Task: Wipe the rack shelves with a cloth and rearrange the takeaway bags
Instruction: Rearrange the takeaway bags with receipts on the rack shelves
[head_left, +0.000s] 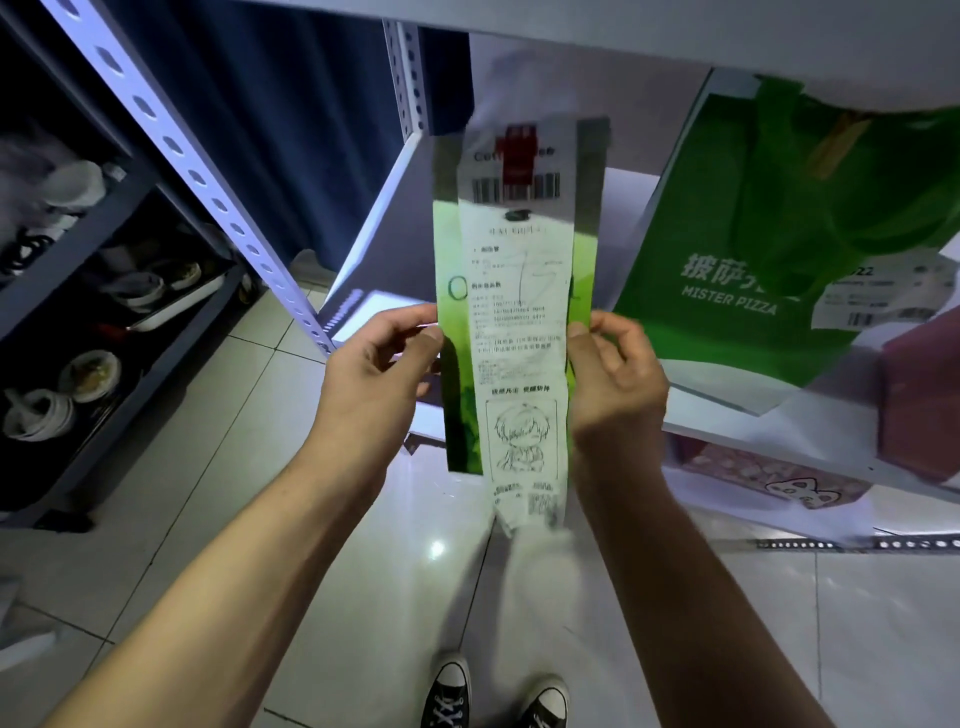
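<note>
Down at 6 o'clock there's a pair of black sneakers on the tiled floor. Dead center, the left hand and right hand each pinch a side edge of a narrow green bag, held upright in front of the rack. A long receipt is stuck down its front and hangs past the bottom. Further back at 2 o'clock a big green pizza bag sits on the shelf, with a pink bag at 3 o'clock. At 9 o'clock a dark rack holds bowls.
</note>
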